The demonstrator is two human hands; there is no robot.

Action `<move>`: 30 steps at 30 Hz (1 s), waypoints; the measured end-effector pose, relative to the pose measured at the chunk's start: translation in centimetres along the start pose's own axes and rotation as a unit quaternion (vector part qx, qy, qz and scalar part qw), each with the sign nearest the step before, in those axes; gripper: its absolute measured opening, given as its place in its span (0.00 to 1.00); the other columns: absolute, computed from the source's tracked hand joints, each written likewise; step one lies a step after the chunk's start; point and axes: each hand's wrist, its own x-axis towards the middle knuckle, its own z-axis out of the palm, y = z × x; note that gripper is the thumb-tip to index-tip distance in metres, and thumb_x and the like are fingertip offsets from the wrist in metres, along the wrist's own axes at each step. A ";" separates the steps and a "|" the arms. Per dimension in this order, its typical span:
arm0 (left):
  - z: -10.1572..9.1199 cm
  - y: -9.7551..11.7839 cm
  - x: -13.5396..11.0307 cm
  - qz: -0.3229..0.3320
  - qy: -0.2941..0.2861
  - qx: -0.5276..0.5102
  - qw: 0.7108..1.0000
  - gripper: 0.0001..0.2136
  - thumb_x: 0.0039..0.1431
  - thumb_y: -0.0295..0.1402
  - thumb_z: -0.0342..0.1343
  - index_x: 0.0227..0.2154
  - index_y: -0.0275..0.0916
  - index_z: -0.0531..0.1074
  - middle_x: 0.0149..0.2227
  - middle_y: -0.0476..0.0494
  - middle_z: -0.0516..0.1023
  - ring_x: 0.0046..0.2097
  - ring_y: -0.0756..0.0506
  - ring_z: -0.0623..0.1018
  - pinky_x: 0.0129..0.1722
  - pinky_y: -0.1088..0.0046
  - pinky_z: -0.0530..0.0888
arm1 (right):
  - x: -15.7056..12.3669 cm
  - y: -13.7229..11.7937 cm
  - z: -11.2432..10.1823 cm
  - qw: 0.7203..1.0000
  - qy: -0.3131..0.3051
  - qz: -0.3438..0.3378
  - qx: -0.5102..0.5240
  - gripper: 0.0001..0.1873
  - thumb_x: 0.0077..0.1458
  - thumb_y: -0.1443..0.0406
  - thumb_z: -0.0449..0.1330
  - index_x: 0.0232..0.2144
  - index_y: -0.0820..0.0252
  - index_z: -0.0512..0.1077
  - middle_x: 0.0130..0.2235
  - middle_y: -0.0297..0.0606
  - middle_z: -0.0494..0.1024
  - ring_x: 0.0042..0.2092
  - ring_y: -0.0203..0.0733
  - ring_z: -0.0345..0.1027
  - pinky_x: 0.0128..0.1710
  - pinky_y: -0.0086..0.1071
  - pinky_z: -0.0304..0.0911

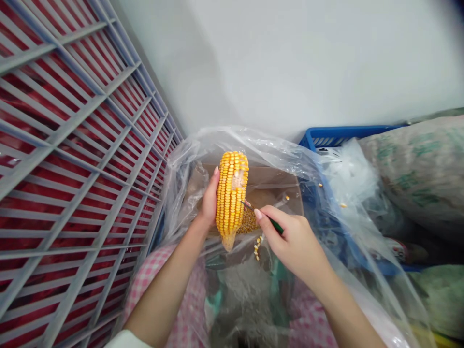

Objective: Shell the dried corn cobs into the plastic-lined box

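An ear of yellow corn [229, 198] stands nearly upright in the middle of the view, its narrow end pointing down. My left hand [210, 200] is closed round its left side, with the fingers mostly hidden behind it. Near the upper right of the ear a patch of kernels is gone and pale cob shows. In my right hand [290, 237] is a thin tool with a dark green handle [276, 225]; its dark narrow tip touches the ear's right side. Below lies a cardboard box [279, 179] lined with a clear plastic bag [184, 159], holding loose kernels [249, 221].
A grey plastic crate [105, 92] with red contents rises close on the left. At the right stand a blue basket [311, 137] and a large pale sack [416, 169]. A few stray kernels [343, 205] lie on the plastic. A pale wall [271, 63] is behind.
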 end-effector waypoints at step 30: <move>-0.3 -2.8 0.7 -0.062 -0.100 0.031 0.993 0.22 0.51 0.51 0.46 0.34 0.37 0.72 0.23 0.46 0.74 0.24 0.49 0.73 0.24 0.73 0.69 | 0.4 1.4 0.5 0.995 -0.059 0.074 0.025 0.18 0.55 0.60 0.46 0.17 0.60 0.57 0.17 0.28 0.59 0.22 0.30 0.52 0.23 0.25 0.45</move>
